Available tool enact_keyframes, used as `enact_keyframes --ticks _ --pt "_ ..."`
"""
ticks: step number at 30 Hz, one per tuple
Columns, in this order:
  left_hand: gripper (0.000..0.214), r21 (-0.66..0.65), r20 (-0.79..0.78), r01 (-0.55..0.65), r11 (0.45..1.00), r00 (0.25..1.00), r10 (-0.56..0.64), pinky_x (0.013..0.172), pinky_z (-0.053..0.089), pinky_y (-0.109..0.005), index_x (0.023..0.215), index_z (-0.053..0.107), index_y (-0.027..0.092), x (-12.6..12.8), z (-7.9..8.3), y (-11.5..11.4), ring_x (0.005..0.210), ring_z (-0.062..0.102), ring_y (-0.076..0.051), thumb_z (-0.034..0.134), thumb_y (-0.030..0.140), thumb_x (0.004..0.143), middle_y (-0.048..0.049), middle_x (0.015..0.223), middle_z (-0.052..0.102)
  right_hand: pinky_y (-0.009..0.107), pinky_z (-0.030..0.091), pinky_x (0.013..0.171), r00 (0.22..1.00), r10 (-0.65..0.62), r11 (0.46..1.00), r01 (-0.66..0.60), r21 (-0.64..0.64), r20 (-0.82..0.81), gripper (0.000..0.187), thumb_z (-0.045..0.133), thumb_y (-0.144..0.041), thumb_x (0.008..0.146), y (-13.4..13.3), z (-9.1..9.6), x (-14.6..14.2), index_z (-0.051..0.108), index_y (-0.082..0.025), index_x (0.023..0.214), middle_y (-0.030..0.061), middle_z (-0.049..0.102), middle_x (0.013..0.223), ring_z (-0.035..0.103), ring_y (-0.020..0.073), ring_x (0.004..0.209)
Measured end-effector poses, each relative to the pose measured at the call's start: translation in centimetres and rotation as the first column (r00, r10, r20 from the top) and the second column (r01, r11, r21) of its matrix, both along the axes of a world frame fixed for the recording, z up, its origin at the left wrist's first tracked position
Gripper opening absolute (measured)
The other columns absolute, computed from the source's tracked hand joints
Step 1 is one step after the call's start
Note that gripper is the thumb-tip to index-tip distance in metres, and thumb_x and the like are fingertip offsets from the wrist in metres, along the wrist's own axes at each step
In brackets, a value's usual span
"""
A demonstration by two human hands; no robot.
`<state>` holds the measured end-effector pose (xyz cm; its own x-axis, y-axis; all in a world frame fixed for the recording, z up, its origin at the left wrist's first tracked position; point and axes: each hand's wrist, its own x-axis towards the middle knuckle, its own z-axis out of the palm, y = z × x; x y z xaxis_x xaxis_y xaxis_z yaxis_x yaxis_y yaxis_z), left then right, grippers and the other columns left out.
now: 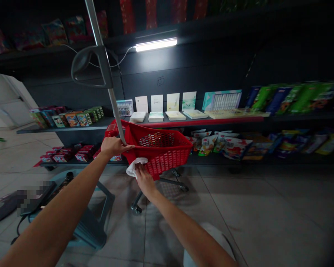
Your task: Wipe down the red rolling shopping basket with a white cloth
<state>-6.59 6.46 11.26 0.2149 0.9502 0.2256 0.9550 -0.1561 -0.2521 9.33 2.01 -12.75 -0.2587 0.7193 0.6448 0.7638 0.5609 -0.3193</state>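
Note:
A red plastic shopping basket [161,148] on a wheeled frame stands tilted in front of me. My left hand [114,145] is closed over its near rim, beside the grey handle pole [107,79] that rises up and to the left. My right hand [143,178] presses a white cloth [135,166] against the basket's outer lower wall, fingers curled on the cloth. The basket's inside looks bare where I can see it.
Dark shelves [183,120] run behind the basket, with cards, booklets and coloured packets. A lamp [156,44] glows above. A grey step stool [94,222] stands on the tiled floor at lower left, with a dark cable beside it.

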Motion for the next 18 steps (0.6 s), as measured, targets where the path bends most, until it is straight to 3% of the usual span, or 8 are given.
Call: enact_keyframes --ticks 4,10,15,18 --pt "0.088 0.004 -0.002 -0.002 1.000 1.000 0.002 0.077 0.046 -0.037 0.097 0.084 0.028 0.1 0.1 -0.1 0.092 0.072 -0.036 0.027 0.093 0.078 -0.0181 0.092 0.077 0.046 0.036 0.123 0.964 0.040 0.984 -0.084 0.157 0.263 0.053 0.047 -0.009 0.098 1.4 -1.4 3.5 0.048 -0.013 0.150 0.0162 0.051 0.152 0.049 0.0263 0.141" --pt "0.088 0.008 -0.007 0.000 1.000 1.000 0.000 0.075 0.045 -0.037 0.095 0.084 0.028 0.2 0.0 0.1 0.093 0.071 -0.037 0.025 0.092 0.079 -0.0177 0.091 0.077 0.042 0.041 0.120 0.919 0.119 0.984 -0.161 0.081 0.376 0.056 0.048 -0.004 0.094 2.1 -1.2 9.8 0.052 -0.013 0.148 0.0145 0.052 0.152 0.052 0.0273 0.139" --pt "0.091 0.008 -0.016 -0.011 1.000 1.000 0.011 0.077 0.045 -0.037 0.099 0.084 0.028 0.1 -0.3 0.3 0.092 0.071 -0.037 0.025 0.093 0.078 -0.0189 0.091 0.077 0.042 0.039 0.120 0.970 -0.091 0.995 0.100 -0.028 0.224 0.056 0.045 -0.005 0.093 2.3 -1.2 16.5 0.053 -0.015 0.147 0.0139 0.054 0.150 0.049 0.0260 0.141" --pt "0.089 0.012 -0.013 -0.009 1.000 1.000 0.010 0.077 0.045 -0.038 0.099 0.084 0.030 0.1 -0.3 0.3 0.093 0.071 -0.037 0.025 0.093 0.078 -0.0183 0.090 0.077 0.040 0.043 0.114 0.932 -0.361 0.926 0.356 -0.127 -0.019 0.058 0.039 -0.009 0.094 3.1 -1.0 21.2 0.048 -0.016 0.150 0.0145 0.046 0.156 0.050 0.0265 0.140"
